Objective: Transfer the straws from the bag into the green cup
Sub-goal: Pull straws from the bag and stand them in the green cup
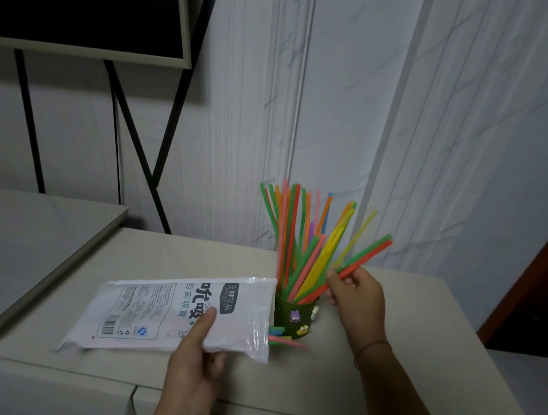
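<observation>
Head view: your two hands work over the pale worktop.
Hidden: the bag covers the left side of the cup; straws overlap too much to count.
Left hand: your grip is closed on the bag's lower edge, thumb on top.
Right hand: fingers pinch two straws, green and orange, leaning into the cup.
Bag mouth: a few straw ends poke out beside the cup.

Straws in green cup
</observation>
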`<state>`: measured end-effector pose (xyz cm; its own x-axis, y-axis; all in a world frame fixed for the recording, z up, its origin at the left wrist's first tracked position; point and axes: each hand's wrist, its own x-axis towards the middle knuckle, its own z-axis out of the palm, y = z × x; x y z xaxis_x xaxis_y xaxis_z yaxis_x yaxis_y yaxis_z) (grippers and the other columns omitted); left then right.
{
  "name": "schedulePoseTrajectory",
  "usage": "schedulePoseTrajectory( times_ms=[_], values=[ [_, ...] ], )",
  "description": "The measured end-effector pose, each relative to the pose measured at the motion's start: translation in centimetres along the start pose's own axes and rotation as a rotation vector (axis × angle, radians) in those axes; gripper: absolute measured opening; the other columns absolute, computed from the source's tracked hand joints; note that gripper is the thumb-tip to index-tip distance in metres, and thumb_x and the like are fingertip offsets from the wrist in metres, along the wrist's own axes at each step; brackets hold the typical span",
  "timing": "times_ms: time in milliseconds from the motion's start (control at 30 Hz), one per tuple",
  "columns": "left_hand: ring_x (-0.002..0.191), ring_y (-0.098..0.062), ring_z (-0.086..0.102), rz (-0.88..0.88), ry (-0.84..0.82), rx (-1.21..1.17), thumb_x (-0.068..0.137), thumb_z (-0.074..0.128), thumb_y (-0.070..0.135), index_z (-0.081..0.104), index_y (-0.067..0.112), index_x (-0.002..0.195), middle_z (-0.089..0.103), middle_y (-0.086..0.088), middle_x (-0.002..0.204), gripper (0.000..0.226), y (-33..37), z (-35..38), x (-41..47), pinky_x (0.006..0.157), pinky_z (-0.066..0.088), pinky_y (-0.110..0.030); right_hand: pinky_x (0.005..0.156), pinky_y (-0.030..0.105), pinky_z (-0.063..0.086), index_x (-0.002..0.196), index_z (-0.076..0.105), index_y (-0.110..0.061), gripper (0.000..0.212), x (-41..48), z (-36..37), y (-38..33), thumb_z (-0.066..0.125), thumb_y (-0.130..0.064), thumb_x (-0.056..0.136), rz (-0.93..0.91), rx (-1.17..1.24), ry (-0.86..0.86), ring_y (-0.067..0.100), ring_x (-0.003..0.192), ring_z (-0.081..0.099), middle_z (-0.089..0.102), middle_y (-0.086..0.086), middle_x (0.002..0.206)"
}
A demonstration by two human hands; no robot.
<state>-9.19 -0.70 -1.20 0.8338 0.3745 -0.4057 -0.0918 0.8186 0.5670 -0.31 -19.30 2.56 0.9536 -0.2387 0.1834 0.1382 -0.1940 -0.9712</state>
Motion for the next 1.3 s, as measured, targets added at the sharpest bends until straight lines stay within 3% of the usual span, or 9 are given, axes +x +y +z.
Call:
schedulePoseTrajectory(
  times_ms=[100,267,367,500,667,767,900,1200,1300],
  values=[
    [0.091,-0.018,0.067,-0.001,-0.007,-0.011,0.083,0.063,0.002,0.064,0.018,0.098,0.075,-0.002,0.089,0.022,0.0,0.3,-0.1,0.069,0.055,-0.034,0.044,0.011,0.045,0.079,0.063,-0.003,0.008,0.0,0.4,0.3,0.061,-0.006,0.086,0.015,-0.013,-0.028,-0.001,0.039,0.055,0.061,0.007,0.058],
    [0.076,-0.012,0.072,0.012,-0.023,0.002,0.08,0.066,0.005,0.065,0.018,0.1,0.076,-0.001,0.09,0.024,0.0,0.5,0.0,0.072,0.055,-0.035,0.052,0.021,0.054,0.082,0.064,0.0,0.007,0.4,0.3,0.9,0.062,-0.005,0.085,0.049,-0.002,-0.057,0.014,0.047,0.06,0.063,0.01,0.059],
    [0.084,-0.016,0.072,0.014,-0.02,-0.002,0.078,0.067,0.005,0.065,0.018,0.101,0.075,-0.004,0.096,0.027,0.0,0.5,0.2,0.073,0.055,-0.038,0.055,0.024,0.053,0.081,0.062,0.001,0.012,-0.2,0.1,0.9,0.065,-0.011,0.084,0.084,0.001,-0.08,0.019,0.053,0.061,0.064,0.011,0.061],
    [0.097,-0.019,0.067,0.024,-0.012,-0.009,0.078,0.067,0.004,0.065,0.019,0.097,0.075,-0.003,0.095,0.024,0.1,0.7,0.1,0.073,0.054,-0.038,0.043,0.021,0.043,0.08,0.055,-0.004,0.023,-2.1,-0.2,0.6,0.06,-0.024,0.089,0.206,0.015,-0.124,0.014,0.048,0.051,0.058,0.009,0.062],
    [0.099,-0.019,0.066,0.028,-0.023,0.016,0.08,0.066,0.006,0.065,0.018,0.098,0.07,-0.006,0.108,0.021,0.0,0.8,0.0,0.075,0.054,-0.035,0.039,0.019,0.034,0.082,0.06,-0.008,0.028,-5.7,0.4,-0.8,0.051,-0.032,0.093,0.433,0.13,-0.4,0.011,0.043,0.049,0.058,0.005,0.069],
    [0.094,-0.016,0.066,0.039,-0.033,0.035,0.081,0.066,0.008,0.065,0.019,0.102,0.07,-0.004,0.109,0.024,-0.2,0.8,0.1,0.074,0.055,-0.031,0.042,0.022,0.04,0.095,0.059,-0.002,0.018,-7.5,0.8,-1.8,0.053,-0.018,0.093,0.448,0.264,-0.531,0.013,0.048,0.052,0.06,0.009,0.073],
    [0.092,-0.013,0.067,0.045,-0.03,0.044,0.079,0.068,0.01,0.065,0.019,0.106,0.072,-0.001,0.105,0.028,-0.2,0.7,0.2,0.076,0.055,-0.029,0.049,0.021,0.05,0.095,0.062,0.008,0.012,-7.7,0.8,-1.7,0.057,0.001,0.087,0.382,0.332,-0.449,0.012,0.05,0.056,0.061,0.012,0.064],
    [0.071,-0.005,0.07,0.053,0.052,-0.004,0.082,0.065,0.003,0.064,0.023,0.098,0.075,0.008,0.078,0.025,1.1,-0.4,0.7,0.064,0.057,-0.025,0.047,0.017,0.049,0.079,0.066,0.0,0.013,-5.2,-2.0,-0.8,0.056,0.002,0.087,0.346,0.441,-0.217,0.009,0.046,0.053,0.058,0.01,0.058],
    [0.08,-0.008,0.069,0.045,0.073,-0.015,0.082,0.065,0.002,0.063,0.022,0.1,0.074,0.005,0.089,0.027,0.9,-0.1,0.5,0.065,0.057,-0.025,0.046,0.017,0.047,0.079,0.064,0.0,0.013,-5.3,-1.4,-0.6,0.055,-0.001,0.088,0.383,0.557,-0.217,0.007,0.046,0.051,0.055,0.006,0.054]
  ],
)
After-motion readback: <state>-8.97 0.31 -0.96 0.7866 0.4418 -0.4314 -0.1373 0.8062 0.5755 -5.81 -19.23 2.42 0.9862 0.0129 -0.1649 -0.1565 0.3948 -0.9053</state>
